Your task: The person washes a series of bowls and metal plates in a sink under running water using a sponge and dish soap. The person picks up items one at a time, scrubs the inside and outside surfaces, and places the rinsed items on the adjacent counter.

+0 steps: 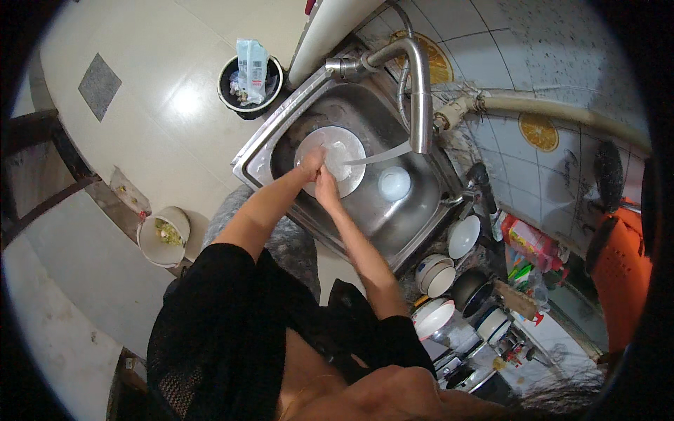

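My left hand (314, 163) and my right hand (326, 186) meet over the near left side of a round white bowl (354, 145) in the steel sink (414, 223). The fingers of both look curled together; anything between them is too small or hidden to make out. A stream of water (382, 156) runs from the tall metal faucet (420, 105) into the bowl, where water shows in the bottom. To the right of it, a small white bowl (394, 183) sits apart on the sink floor.
Several bowls (434, 274), a dark pan (470, 290) and a red-labelled bottle (526, 243) crowd the counter right of the sink. On the floor to the left are a bin (236, 109) with a packet (251, 70) and a white bucket (151, 242) of scraps.
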Action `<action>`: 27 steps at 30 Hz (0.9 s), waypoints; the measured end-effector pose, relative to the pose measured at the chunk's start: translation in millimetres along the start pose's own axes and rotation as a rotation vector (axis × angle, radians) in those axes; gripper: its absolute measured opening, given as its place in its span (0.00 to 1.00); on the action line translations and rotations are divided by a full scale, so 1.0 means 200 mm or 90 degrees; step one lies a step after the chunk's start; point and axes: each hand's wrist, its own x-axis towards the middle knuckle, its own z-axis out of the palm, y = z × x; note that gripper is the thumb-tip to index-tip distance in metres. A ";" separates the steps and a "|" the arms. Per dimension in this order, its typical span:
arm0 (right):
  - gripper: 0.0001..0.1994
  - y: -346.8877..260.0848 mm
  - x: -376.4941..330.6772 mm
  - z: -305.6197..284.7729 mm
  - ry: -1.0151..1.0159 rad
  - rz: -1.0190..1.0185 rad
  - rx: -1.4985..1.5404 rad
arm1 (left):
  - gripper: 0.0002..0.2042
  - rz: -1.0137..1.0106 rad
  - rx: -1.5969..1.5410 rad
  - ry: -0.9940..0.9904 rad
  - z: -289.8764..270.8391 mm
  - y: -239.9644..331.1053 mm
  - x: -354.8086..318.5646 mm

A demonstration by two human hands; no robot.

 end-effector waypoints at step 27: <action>0.10 0.22 0.01 -0.06 0.048 -0.100 -0.316 | 0.20 0.205 0.159 0.080 -0.02 -0.19 0.17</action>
